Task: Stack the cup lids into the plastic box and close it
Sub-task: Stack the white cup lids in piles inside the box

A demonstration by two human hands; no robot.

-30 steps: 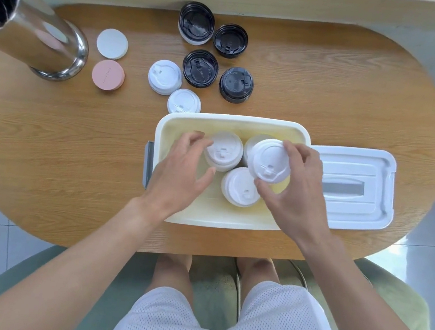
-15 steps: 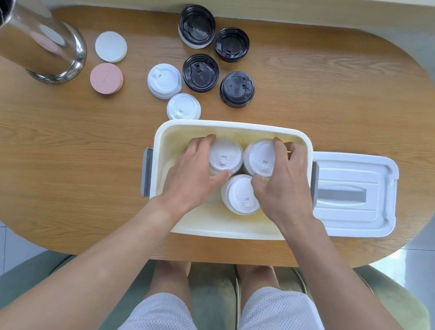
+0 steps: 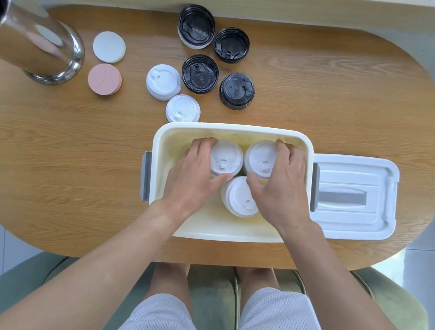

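Note:
The cream plastic box (image 3: 229, 231) stands open on the table's near edge with three stacks of white cup lids inside. My left hand (image 3: 195, 178) grips the back left stack (image 3: 224, 157), fingers and thumb curled round it. My right hand (image 3: 280, 185) grips the back right stack (image 3: 260, 157) the same way. A third white stack (image 3: 238, 195) sits in front, between my hands. Two white lids (image 3: 163, 81) (image 3: 182, 109) and several black lids (image 3: 199, 74) lie on the table behind the box. The box's white cover (image 3: 354, 196) lies flat just right of it.
A steel tumbler (image 3: 31, 46) leans in at the far left. Beside it lie a white coaster (image 3: 109, 46) and a pink coaster (image 3: 105, 79). The oval wooden table (image 3: 58, 156) ends just before my knees and a green chair.
My right hand carried a white lid down from above the box onto the back right stack. My left hand slid forward and closed round the back left stack.

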